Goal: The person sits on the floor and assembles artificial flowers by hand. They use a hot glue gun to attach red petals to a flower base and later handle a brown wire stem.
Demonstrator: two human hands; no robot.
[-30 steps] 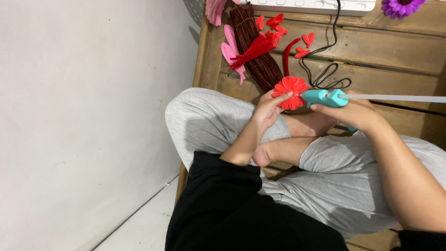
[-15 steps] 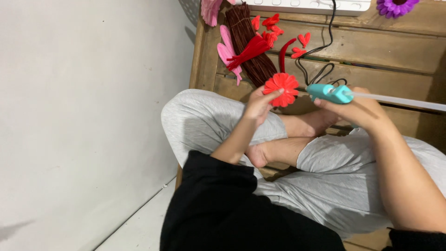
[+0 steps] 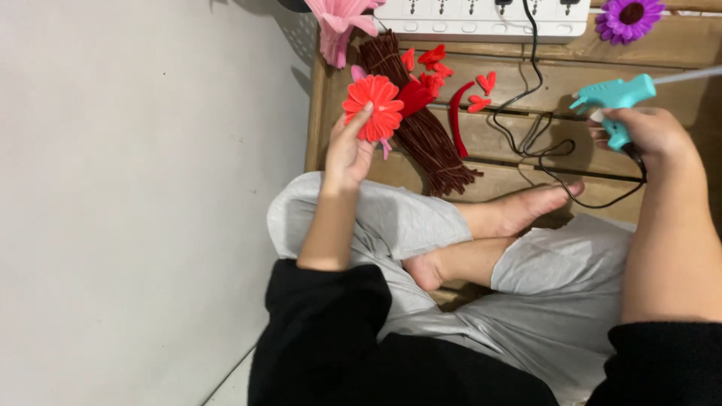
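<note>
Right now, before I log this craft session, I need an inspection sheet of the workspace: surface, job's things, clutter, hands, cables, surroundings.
Surface: wooden slatted platform, where the person sits cross-legged.
Job's things: red paper flower held up in the left hand; teal glue gun in the right hand, the two held apart.
Clutter: bundle of dark brown stems, small red heart-shaped pieces, red curved strip, pink flower, purple flower.
Hands: both closed on their items.
Cables: black cord looped on the boards, running from the white power strip.
Surroundings: plain white wall on the left.
</note>
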